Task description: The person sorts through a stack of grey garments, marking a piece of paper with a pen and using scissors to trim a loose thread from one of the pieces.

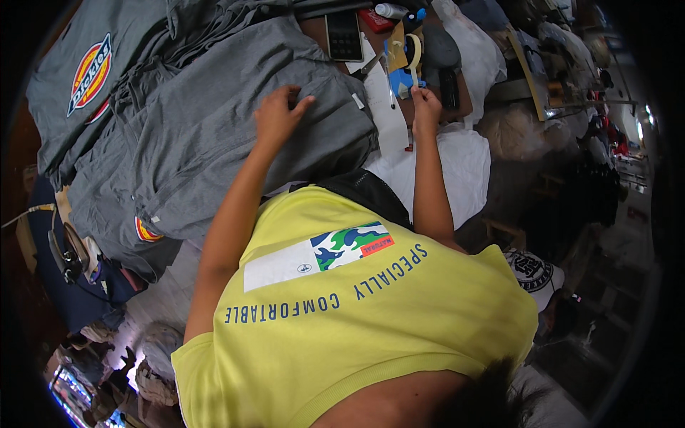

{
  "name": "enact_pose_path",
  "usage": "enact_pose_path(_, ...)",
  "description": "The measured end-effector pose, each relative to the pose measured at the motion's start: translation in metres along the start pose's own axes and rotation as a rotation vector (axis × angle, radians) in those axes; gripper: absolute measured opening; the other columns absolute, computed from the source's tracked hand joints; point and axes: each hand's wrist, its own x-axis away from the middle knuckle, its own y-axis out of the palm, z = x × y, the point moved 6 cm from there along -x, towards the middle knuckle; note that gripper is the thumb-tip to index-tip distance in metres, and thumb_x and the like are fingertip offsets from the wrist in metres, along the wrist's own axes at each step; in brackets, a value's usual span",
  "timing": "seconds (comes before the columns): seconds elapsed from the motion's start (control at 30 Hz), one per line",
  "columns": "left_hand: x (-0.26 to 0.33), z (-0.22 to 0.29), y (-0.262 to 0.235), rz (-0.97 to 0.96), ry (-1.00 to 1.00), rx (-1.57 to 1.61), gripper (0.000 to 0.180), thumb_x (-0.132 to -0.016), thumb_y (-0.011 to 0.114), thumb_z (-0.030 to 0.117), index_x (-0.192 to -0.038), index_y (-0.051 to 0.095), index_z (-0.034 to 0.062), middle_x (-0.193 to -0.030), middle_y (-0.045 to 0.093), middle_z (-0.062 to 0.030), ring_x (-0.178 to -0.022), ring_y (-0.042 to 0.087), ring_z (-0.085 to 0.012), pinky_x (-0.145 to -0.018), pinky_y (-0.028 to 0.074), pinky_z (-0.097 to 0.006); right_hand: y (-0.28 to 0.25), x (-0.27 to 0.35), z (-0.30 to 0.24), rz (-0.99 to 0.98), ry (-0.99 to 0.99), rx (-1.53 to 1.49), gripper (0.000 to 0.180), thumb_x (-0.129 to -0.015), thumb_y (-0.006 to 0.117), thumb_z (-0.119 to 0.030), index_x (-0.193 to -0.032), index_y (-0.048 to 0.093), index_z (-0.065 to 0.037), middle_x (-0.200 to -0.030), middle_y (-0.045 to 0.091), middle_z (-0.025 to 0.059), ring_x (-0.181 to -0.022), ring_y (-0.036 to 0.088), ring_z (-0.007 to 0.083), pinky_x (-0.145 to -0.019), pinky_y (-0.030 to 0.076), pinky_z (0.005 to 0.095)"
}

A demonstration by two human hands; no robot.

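My left hand (pixel 280 118) is over a grey T-shirt (pixel 207 121) spread on the table, its fingers apart and nothing in them. Whether its fingertips touch the cloth, I cannot tell. To the right, my right hand (pixel 426 107) is closed in a pinch on the lower end of a cream-coloured masking tape (pixel 414 60), whose looped part stands just above the fingers. A small white tag (pixel 357 101) lies at the shirt's right side, between my hands. Beside the right hand runs a long white paper strip (pixel 387 118).
More grey shirts with a bright logo patch (pixel 90 75) are heaped at the far left. A dark phone (pixel 344 37), a red item (pixel 376 20) and a blue-and-tan bundle (pixel 398 60) lie at the back. White plastic (pixel 464 153) covers the right edge. An iron-like appliance (pixel 68 260) stands left.
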Motion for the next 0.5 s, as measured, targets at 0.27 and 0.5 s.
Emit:
enact_pose_path(0.27,0.001,-0.009,0.016,0.157,0.132,-0.169,0.038,-0.068,0.071,0.032,-0.100,0.057,0.0159,-0.086,0.057,-0.0024,-0.089,0.051,-0.0209,-0.075,0.033,-0.038,-0.017,-0.002,-0.013,0.119,-0.351,0.486,0.012,-0.076,0.065,-0.012,-0.076,0.059,-0.001,-0.075,0.060,0.0078,-0.071,0.055,0.0183,-0.068,0.043,0.0301)
enact_pose_path(0.5,0.000,-0.017,0.015,0.119,0.089,-0.082,0.036,-0.070,0.069,0.032,-0.100,0.058,0.0154,-0.085,0.057,-0.0027,-0.087,0.051,-0.0206,-0.075,0.033,-0.037,0.062,0.058,-0.072,-0.347,-0.595,0.510,0.009,-0.078,0.059,-0.012,-0.078,0.059,-0.003,-0.074,0.057,0.0116,-0.075,0.055,0.0286,-0.069,0.043,0.0369)
